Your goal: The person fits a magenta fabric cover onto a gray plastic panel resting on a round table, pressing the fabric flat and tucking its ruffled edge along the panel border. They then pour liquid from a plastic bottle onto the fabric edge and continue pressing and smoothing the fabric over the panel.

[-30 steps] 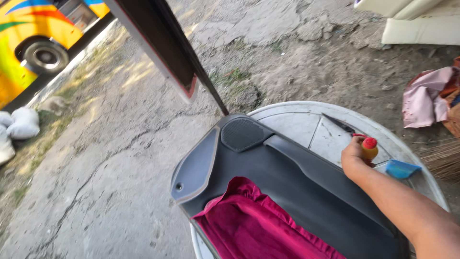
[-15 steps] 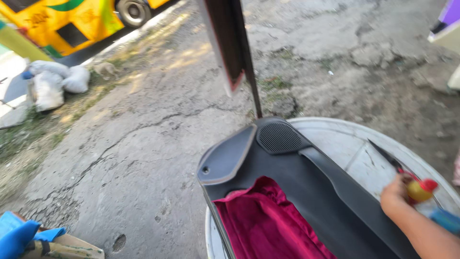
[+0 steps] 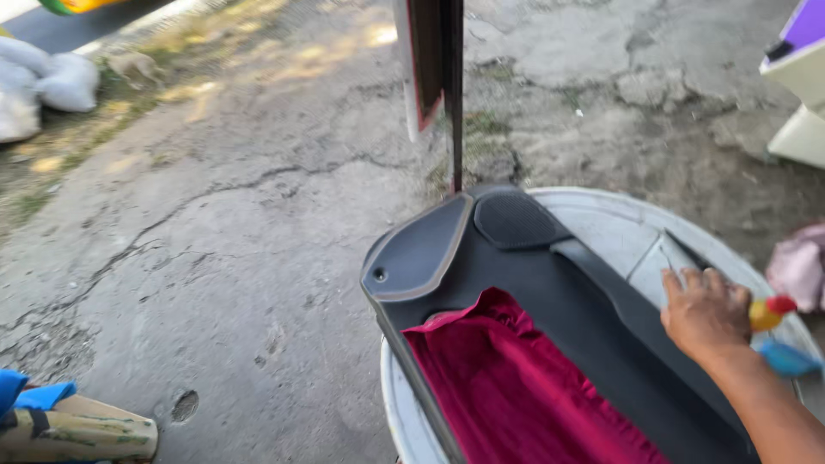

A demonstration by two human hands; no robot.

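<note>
My right hand (image 3: 706, 316) rests at the right side of a black car door panel (image 3: 524, 266) and grips a small yellow bottle with a red cap (image 3: 767, 311). The panel lies across a round white drum top (image 3: 612, 225). A dark red velvet cloth (image 3: 524, 391) covers the panel's near part. Just beyond my fingers lies a thin dark blade (image 3: 685, 251), and a blue object (image 3: 786, 358) sits beside my wrist. My left hand is out of view.
A dark upright panel with a red edge (image 3: 432, 60) stands behind the drum on cracked concrete (image 3: 215, 232). White sacks (image 3: 47, 86) lie far left. A cardboard box with something blue on it (image 3: 60, 425) is at the lower left, pink cloth (image 3: 799, 266) at right.
The view has swung left and down. My right hand keeps the bottle and sits a little lower on the panel's right side. The bus has left the frame.
</note>
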